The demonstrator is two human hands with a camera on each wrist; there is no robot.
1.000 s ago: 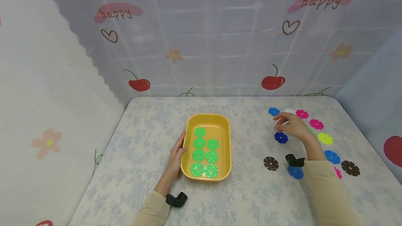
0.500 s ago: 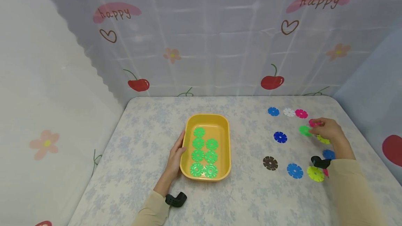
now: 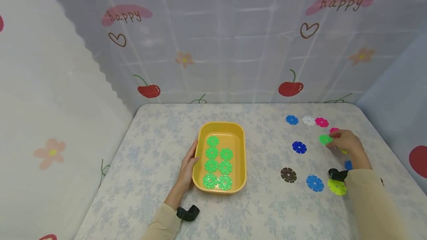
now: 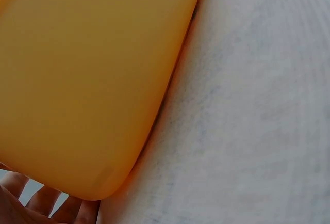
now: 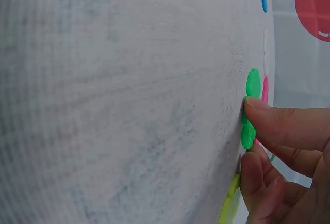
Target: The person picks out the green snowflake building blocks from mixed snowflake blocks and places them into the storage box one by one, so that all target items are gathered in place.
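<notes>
A yellow plastic tray holds several green snowflake discs lying flat on its floor. My left hand grips the tray's left side, thumb at the rim and fingers along the outer wall. In the left wrist view, the fingers show at the wall's lower end. Over at the right, my right hand pinches a green snowflake disc by its edge, close over the table. The right wrist view shows the thumb on this green disc, with fingers behind it.
Around the right hand lie loose discs: blue, white, pink, dark blue, brown, another blue and yellow-green. Others are partly hidden under the hand and sleeve. A patterned curtain hangs behind the table.
My right hand has moved right from near the dark blue disc to the green disc and now pinches it. The left hand and tray stay in place.
</notes>
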